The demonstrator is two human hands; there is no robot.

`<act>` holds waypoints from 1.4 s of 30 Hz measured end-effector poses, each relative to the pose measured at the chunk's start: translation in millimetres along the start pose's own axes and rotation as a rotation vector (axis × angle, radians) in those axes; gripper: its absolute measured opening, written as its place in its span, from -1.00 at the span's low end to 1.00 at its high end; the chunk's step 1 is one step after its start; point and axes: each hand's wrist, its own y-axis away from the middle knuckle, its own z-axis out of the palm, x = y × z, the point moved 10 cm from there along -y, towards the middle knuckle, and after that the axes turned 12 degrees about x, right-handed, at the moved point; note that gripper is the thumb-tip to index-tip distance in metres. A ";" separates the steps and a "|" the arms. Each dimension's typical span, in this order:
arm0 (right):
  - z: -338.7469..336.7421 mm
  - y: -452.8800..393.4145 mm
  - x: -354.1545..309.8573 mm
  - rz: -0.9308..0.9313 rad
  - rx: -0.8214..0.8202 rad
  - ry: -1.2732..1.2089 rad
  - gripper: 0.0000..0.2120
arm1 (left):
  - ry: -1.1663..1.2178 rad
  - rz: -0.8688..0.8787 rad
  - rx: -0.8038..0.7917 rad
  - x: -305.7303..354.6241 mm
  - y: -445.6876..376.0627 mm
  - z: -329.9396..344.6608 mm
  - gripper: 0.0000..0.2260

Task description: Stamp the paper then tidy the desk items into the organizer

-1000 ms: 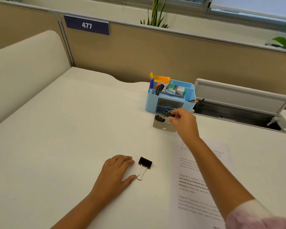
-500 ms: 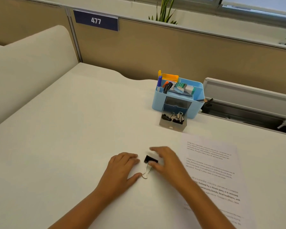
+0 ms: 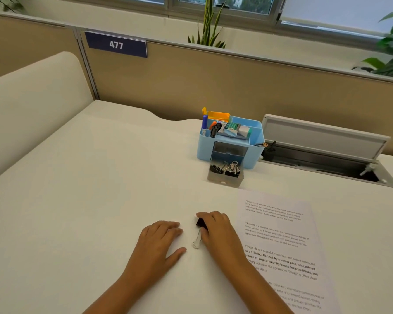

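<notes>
On the pale cream worktop [image 3: 82, 200], the right hand [image 3: 218, 232] lies at about six o'clock from the light blue plastic desk organizer [image 3: 230, 141], its fingers curled over the black body of a black binder clip with silver wire handles [image 3: 199, 232]; the thumb and fingers close on the clip's black part, while the wire loops stick out toward the person and rest on the surface. The left hand [image 3: 159, 240] rests flat just beside it at nine o'clock, fingers spread loosely and palm down, holding nothing, its thumb near the clip's wire ends but apart from them. At three o'clock from the right hand lies a white printed sheet of paper [image 3: 279, 243], flat, with several blocks of text. At twelve o'clock, well apart from the hands, the organizer stands with pens and small packets in its upper compartments, and its clear pull-out drawer [image 3: 225, 177] is drawn forward, holding a small heap of black binder clips [image 3: 227, 169]. At three o'clock from the organizer an open grey cable hatch [image 3: 322, 152] is set into the worktop. A dark blue sign reading 477 [image 3: 116, 44] hangs on the tan partition at eleven o'clock.
</notes>
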 end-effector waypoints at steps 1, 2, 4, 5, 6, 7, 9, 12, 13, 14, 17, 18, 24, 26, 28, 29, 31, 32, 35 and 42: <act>-2.0 -2.7 1.9 0.010 0.003 0.006 -0.62 | 0.000 0.002 0.000 0.3 -0.2 -0.1 -0.67; -5.1 -6.2 3.8 0.019 0.008 0.007 -0.62 | 0.001 0.002 -0.001 0.4 -0.2 -0.2 -0.68; -15.6 -19.0 8.1 0.033 0.027 0.005 -0.63 | 0.004 0.000 0.000 0.8 -0.1 -0.7 -0.68; -23.6 -28.5 10.6 0.043 0.046 -0.004 -0.64 | 0.004 0.000 0.003 1.0 -0.3 -0.9 -0.68; -33.4 -40.0 13.0 0.058 0.075 -0.021 -0.65 | 0.004 0.000 0.004 1.1 -0.4 -1.3 -0.68; -44.6 -52.4 15.5 0.077 0.114 -0.039 -0.67 | 0.006 0.000 0.008 1.3 -0.5 -1.9 -0.68; -64.5 -79.9 20.7 0.120 0.167 -0.046 -0.70 | 0.009 0.000 0.011 1.6 -0.7 -2.7 -0.68; -80.3 -120.0 30.4 0.184 0.167 -0.019 -0.73 | 0.010 -0.002 0.007 1.9 -0.8 -2.9 -0.68; -84.4 -131.2 33.9 0.203 0.172 -0.008 -0.73 | 0.011 -0.002 0.007 1.8 -0.6 -2.8 -0.68; -87.2 -140.5 37.6 0.224 0.177 0.003 -0.73 | 0.013 -0.004 0.004 1.7 -0.6 -2.7 -0.68; -88.4 -154.7 49.6 0.292 0.166 0.013 -0.67 | 0.015 -0.005 -0.003 1.3 -0.6 -1.9 -0.68; -87.8 -155.2 52.1 0.304 0.170 0.008 -0.66 | 0.015 -0.008 -0.006 1.1 -0.8 -1.7 -0.68; -44.2 -132.6 46.1 0.208 -0.043 0.136 -0.80 | 0.013 -0.013 -0.011 -0.7 -0.7 -0.2 -0.69; -28.2 -123.6 49.4 0.210 -0.140 0.177 -0.80 | 0.014 -0.016 -0.009 -1.4 0.0 -0.1 -0.69; -27.3 -124.8 53.2 0.209 -0.112 0.195 -0.75 | 0.015 -0.015 -0.018 -0.5 0.6 0.5 -0.69; -28.8 -127.4 53.8 0.203 -0.092 0.210 -0.72 | 0.015 -0.014 -0.010 -0.4 0.4 0.1 -0.69; -31.4 -135.6 55.2 0.190 -0.047 0.221 -0.69 | 0.018 -0.012 -0.005 0.7 0.0 -0.3 -0.69; -32.3 -141.1 55.8 0.183 -0.023 0.223 -0.69 | 0.018 -0.009 -0.008 1.1 -0.3 -0.4 -0.69; -34.1 -153.7 58.7 0.189 0.008 0.243 -0.63 | 0.008 -0.018 -0.021 -1.3 -0.5 1.2 -0.69; -31.8 -160.7 65.1 0.211 -0.011 0.166 -0.50 | 0.022 -0.009 -0.015 -2.3 -1.9 2.2 -0.71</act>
